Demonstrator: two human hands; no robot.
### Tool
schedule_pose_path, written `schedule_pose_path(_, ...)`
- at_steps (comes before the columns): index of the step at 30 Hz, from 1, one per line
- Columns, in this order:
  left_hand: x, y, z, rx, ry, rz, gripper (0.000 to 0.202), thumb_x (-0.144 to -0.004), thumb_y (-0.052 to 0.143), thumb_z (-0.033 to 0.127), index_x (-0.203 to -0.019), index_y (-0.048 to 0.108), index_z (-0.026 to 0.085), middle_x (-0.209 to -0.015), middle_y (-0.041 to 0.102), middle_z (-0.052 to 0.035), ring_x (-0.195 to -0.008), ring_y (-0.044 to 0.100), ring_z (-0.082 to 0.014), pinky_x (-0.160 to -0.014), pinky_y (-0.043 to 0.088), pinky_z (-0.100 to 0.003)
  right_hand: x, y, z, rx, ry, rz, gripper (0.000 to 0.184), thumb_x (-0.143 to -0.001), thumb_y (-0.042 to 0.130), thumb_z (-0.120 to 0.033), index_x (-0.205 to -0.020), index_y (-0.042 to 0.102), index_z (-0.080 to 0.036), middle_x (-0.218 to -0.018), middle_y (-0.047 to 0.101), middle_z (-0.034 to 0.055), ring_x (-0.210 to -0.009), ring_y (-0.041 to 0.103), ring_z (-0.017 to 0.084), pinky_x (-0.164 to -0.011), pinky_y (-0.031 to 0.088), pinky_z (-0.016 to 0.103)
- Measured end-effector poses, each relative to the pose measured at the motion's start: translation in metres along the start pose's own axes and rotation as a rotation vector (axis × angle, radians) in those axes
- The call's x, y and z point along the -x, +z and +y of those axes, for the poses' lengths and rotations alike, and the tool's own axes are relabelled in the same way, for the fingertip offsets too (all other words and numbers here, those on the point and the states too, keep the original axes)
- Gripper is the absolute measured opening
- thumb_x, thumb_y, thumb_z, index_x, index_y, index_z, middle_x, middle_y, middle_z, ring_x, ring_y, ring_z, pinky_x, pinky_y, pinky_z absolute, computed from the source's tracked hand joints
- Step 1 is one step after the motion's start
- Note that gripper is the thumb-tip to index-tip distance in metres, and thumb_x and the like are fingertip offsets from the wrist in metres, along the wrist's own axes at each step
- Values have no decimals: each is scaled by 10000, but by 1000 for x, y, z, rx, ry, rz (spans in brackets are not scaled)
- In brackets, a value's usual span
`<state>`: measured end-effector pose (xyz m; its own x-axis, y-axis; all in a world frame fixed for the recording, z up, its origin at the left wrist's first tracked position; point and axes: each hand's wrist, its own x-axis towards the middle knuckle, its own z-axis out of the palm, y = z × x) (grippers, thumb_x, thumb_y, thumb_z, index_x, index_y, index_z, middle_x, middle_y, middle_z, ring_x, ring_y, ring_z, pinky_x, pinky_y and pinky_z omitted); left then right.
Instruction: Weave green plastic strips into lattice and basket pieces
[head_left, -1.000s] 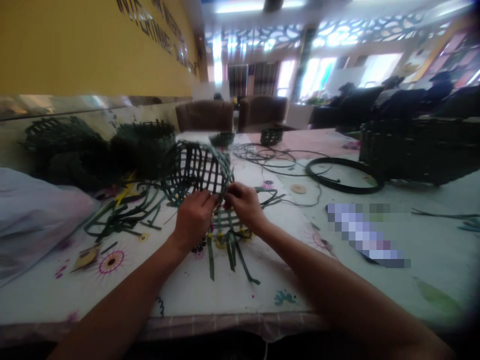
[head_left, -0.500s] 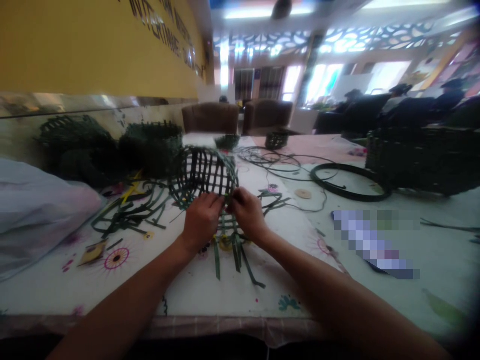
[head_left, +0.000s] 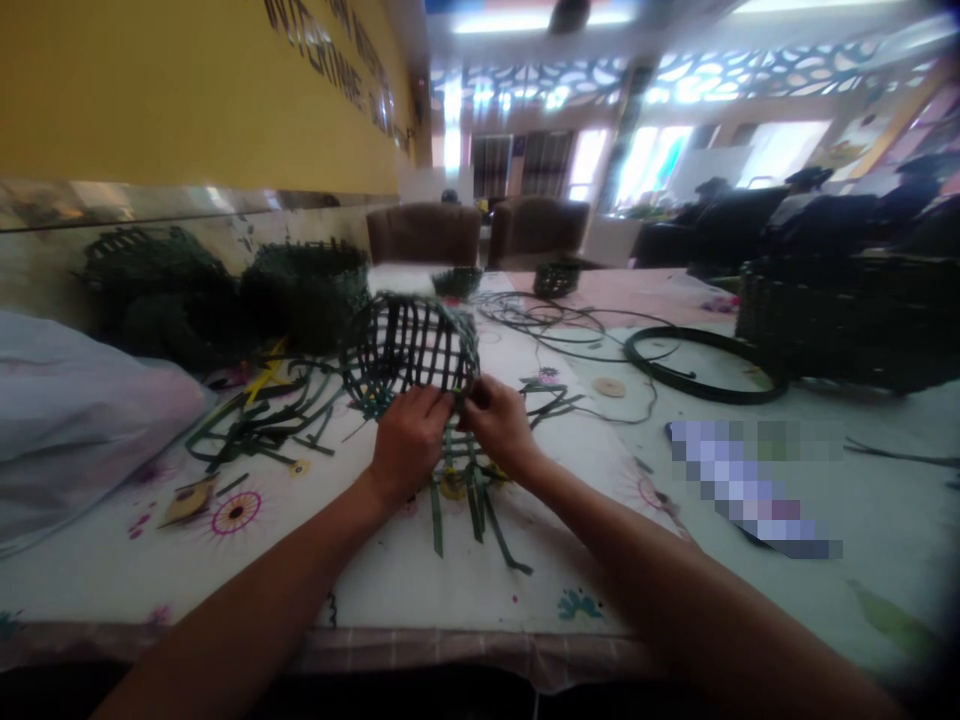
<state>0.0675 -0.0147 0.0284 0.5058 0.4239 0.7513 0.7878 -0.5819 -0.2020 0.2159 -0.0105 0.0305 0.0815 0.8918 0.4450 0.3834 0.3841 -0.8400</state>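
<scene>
My hands grip the lower edge of a half-woven basket (head_left: 409, 350) of dark green plastic strips, which stands tilted with its open lattice facing me. My left hand (head_left: 409, 445) and my right hand (head_left: 499, 425) nearly meet on the woven edge, pinching strips there. Below them, loose strip ends (head_left: 466, 510) hang down onto the table. My fingers hide the strips where the hands meet. A tangle of cut green strips (head_left: 259, 425) lies to the left of my left hand.
Finished dark woven baskets (head_left: 307, 295) stand along the wall at left, and a large one (head_left: 847, 320) sits at right. A black strap coil (head_left: 701, 365), thin cord (head_left: 547, 318) and a white plastic bag (head_left: 75, 420) lie on the floral tablecloth (head_left: 337, 585).
The view has shifted slightly as my head moved. My hands have drawn a little closer together along the basket's edge, and both stay on it.
</scene>
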Motion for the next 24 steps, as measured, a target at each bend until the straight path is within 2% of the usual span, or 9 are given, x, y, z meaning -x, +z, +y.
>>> schedule_pose_path(5, -1, 0, 1, 118, -81, 51, 199, -957, 468, 208, -961, 649, 126, -875, 650, -90, -805, 587, -211, -703, 460, -313, 1, 2, -3, 60, -7, 89, 92, -746, 532, -180, -665, 495, -201, -625, 562, 1, -580, 559, 144, -524, 415, 247)
schedule_pose_path(8, -2, 0, 0, 211, -144, 101, 208, -964, 463, 238, -978, 633, 118, -901, 654, -99, -834, 604, -213, -742, 482, -315, 1, 3, -4, -36, 5, 110, 73, -739, 547, -186, -677, 511, -196, -612, 546, -14, -556, 564, 132, -515, 429, 239)
schedule_pose_path(12, -3, -2, -5, 280, -234, 131, 187, -955, 485, 257, -968, 621, 128, -902, 642, -92, -864, 611, -216, -797, 493, -329, 1, 7, -1, -363, 43, 14, 138, -787, 583, -304, -743, 520, -189, -626, 552, -31, -548, 602, 132, -526, 475, 249)
schedule_pose_path(14, -4, -3, -7, 331, -275, 161, 169, -943, 508, 255, -986, 619, 135, -944, 632, -90, -902, 615, -209, -829, 492, -323, 2, 10, 2, -433, 67, -62, 177, -771, 625, -339, -774, 552, -178, -647, 574, -28, -557, 606, 129, -545, 488, 253)
schedule_pose_path(18, -4, -5, -8, 416, -297, 189, 175, -930, 528, 242, -1034, 614, 131, -1025, 625, -100, -972, 618, -208, -878, 481, -317, 3, 12, 5, -474, 89, -138, 146, -750, 633, -293, -711, 568, -168, -602, 560, -37, -557, 584, 112, -565, 481, 237)
schedule_pose_path(24, -3, -5, -7, 467, -355, 157, 156, -922, 545, 275, -993, 614, 155, -903, 664, -53, -866, 640, -201, -792, 473, -297, 2, 7, 4, -340, 23, -88, 190, -797, 574, -284, -646, 523, -179, -569, 527, -43, -538, 547, 101, -545, 450, 220)
